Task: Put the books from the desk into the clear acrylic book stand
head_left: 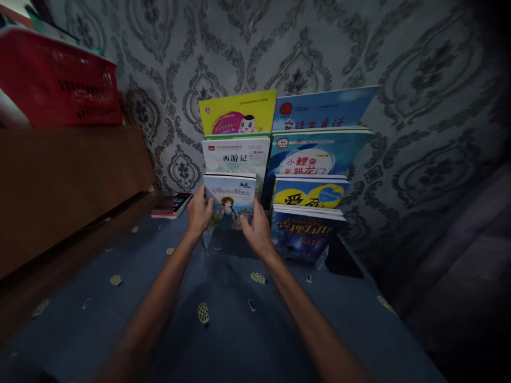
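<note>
Between my two hands stands a small light-blue book [229,199] with a drawn girl on its cover. My left hand [199,213] grips its left edge, and my right hand [256,226] grips the right edge, thumb on the cover. Directly behind it rise a white book [235,154] and a taller yellow book [239,111]. To the right, a second column of upright books holds a dark-blue book [305,234] in front, then a yellow-and-blue book [309,192], a teal book [315,154] and a blue book [323,109] at the back.
A blue cloth [159,319] with a pineapple-like print covers the surface. At left, a red basket [59,80] sits on a brown wooden cabinet [72,181]. A flat book or booklet [171,205] lies near the wall. Patterned wallpaper [167,69] backs everything.
</note>
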`<action>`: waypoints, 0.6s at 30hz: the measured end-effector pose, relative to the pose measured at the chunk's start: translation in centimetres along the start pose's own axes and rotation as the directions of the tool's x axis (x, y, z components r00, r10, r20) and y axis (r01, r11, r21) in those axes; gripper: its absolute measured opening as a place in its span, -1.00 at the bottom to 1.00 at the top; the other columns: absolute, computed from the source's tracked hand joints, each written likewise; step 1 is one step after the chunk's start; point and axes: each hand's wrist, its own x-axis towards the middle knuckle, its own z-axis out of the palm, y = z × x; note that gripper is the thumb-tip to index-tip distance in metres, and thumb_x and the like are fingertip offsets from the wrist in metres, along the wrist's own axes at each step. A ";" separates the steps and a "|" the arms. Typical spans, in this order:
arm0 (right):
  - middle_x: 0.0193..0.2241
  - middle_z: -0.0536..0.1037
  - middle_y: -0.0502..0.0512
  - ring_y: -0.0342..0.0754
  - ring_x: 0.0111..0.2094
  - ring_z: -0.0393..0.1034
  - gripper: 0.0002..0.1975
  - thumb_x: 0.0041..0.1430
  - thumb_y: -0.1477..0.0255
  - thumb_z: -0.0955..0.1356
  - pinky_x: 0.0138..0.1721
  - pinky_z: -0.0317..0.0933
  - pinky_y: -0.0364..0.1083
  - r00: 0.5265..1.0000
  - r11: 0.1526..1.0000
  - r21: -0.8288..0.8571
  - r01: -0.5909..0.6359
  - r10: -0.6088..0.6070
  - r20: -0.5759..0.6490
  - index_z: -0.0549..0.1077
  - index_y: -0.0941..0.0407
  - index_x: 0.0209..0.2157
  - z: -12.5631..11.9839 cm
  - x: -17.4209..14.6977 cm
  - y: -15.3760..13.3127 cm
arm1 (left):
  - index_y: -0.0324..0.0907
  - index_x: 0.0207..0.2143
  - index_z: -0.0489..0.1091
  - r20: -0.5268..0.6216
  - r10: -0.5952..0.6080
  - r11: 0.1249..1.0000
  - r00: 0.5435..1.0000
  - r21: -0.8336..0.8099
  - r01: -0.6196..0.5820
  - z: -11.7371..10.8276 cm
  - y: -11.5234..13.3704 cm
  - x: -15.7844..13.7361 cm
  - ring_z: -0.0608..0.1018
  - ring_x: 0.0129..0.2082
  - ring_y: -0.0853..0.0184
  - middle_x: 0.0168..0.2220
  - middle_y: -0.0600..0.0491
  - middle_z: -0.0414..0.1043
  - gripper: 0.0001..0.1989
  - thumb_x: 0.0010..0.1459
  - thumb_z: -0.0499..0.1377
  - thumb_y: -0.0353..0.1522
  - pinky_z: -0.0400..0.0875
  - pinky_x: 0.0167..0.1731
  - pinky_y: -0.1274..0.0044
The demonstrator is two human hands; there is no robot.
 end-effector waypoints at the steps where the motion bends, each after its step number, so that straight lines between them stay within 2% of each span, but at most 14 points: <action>1: 0.27 0.30 0.35 0.23 0.27 0.22 -0.24 0.17 0.34 0.26 0.22 0.20 0.24 1.000 1.000 0.007 0.004 -0.004 0.000 0.03 0.16 0.38 0.1 0.0 0.1 | -0.12 0.18 0.28 -0.003 -0.001 1.000 1.000 -0.001 0.001 0.0 -0.1 0.0 0.55 -0.02 0.18 0.00 -0.05 0.51 -0.52 0.20 0.09 -0.43 0.45 0.03 0.34; 10: 0.29 0.25 0.37 0.24 0.30 0.16 -0.22 0.20 0.35 0.26 0.25 0.15 0.25 0.999 0.999 -0.044 -0.004 0.006 0.046 -0.05 0.18 0.41 -0.1 0.0 0.0 | -0.15 0.17 0.29 -0.028 -0.011 1.000 1.000 0.011 0.012 0.3 0.0 -0.1 0.54 0.02 0.15 0.01 -0.08 0.50 -0.55 0.21 0.08 -0.42 0.42 0.08 0.29; 18: 0.26 0.30 0.38 0.20 0.25 0.22 -0.26 0.17 0.37 0.25 0.21 0.22 0.21 0.996 1.000 0.019 -0.024 0.023 0.087 0.06 0.22 0.37 -0.8 0.4 0.1 | -0.16 0.20 0.25 -0.037 -0.014 1.000 0.999 -0.006 0.014 0.3 0.0 -0.2 0.50 0.09 0.13 0.08 -0.11 0.46 -0.52 0.21 0.08 -0.42 0.38 0.13 0.26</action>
